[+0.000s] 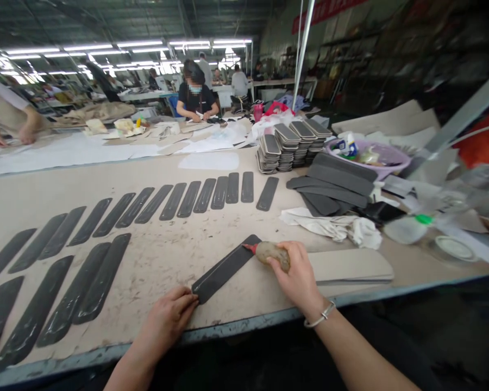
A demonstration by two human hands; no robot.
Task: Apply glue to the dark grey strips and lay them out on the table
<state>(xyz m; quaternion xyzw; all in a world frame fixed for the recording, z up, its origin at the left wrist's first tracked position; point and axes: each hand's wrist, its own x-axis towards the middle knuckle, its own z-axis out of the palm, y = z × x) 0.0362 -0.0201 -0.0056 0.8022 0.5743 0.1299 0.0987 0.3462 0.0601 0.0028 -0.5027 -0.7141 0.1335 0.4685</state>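
Observation:
A dark grey strip (226,269) with rounded ends lies slantwise before me on the table. My left hand (169,315) pinches its near left end between thumb and fingers. In my right hand (295,271) is a squeeze bottle (272,254), tilted so that its red nozzle touches or nearly touches the strip's far end. A thin glossy line, looking like glue, runs along the strip's edge. Beyond it, several dark strips (169,201) with shiny wet outlines lie in a row, and more glossy strips (101,277) lie at the left. A beige stack of panels (350,266) sits beside my right hand.
Stacked pieces (289,144) stand at the back, near loose dark panels (334,184) and a purple basin (399,160). A white cloth (334,225) and a clear bottle (407,229) lie at right. A co-worker (196,95) works across the table; another person's arms show at far left.

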